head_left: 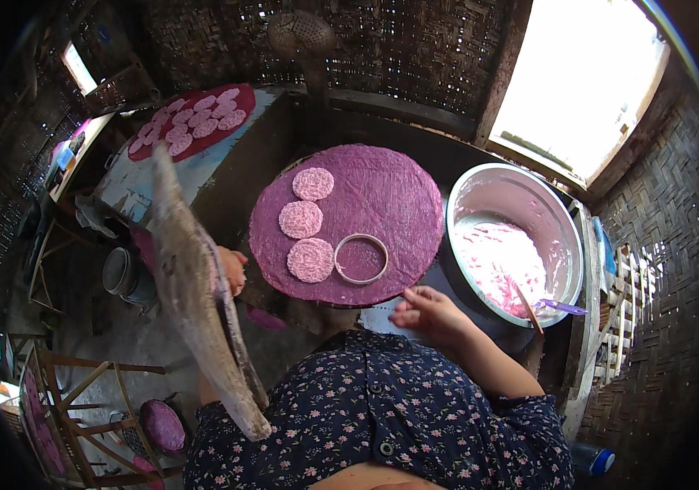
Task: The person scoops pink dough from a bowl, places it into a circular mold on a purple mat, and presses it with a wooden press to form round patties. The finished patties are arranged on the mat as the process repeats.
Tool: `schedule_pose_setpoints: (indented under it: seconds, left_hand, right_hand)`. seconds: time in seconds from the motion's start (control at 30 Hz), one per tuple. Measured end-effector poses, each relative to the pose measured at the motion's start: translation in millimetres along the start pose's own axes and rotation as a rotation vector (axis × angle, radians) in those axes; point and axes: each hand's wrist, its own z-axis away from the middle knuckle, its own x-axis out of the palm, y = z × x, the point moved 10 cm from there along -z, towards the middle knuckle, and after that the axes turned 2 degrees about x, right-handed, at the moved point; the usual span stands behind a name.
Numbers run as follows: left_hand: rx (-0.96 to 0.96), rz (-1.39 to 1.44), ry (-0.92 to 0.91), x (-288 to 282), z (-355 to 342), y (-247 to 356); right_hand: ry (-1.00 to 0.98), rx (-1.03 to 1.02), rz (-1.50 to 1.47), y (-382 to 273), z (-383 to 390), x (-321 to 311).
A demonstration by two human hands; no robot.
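Note:
A worn grey-brown board [190, 286], tilted and seen nearly edge-on, rises in front of my left forearm. My left hand [233, 270] shows beyond its right edge with fingers curled; the board appears held there, though it hides much of the grip. My right hand [427, 311] is at the near edge of a round purple cloth-covered board [390, 192], fingers loosely bent and slightly apart, nothing in them. On the purple cloth three pink lacy discs, such as this one [310, 260], form a column at left. A thin pale ring [361, 282] lies beside the nearest disc.
To the right stands a large metal basin [574, 237] holding pink-white shreds [498, 261], with a purple-handled utensil [561, 307] at its rim. Back left, a red cloth-covered board [243, 96] bears several pink discs. A bucket [117, 271] and a wooden rack [92, 374] stand at left.

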Motion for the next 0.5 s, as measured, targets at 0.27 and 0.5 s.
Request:
schedule_pose_setpoints:
  seconds: [0.27,0.5]
  left_hand:
    - [0.064,-0.997,-0.176,198.7,-83.3,-37.6]
    - [0.106,-0.465,-0.370,270.1,-98.7,-64.0]
  right_hand:
    - [0.330,-1.280,1.337,-184.5,126.5,84.6]
    - [0.216,-1.674,1.942,-145.8,208.7,166.1]
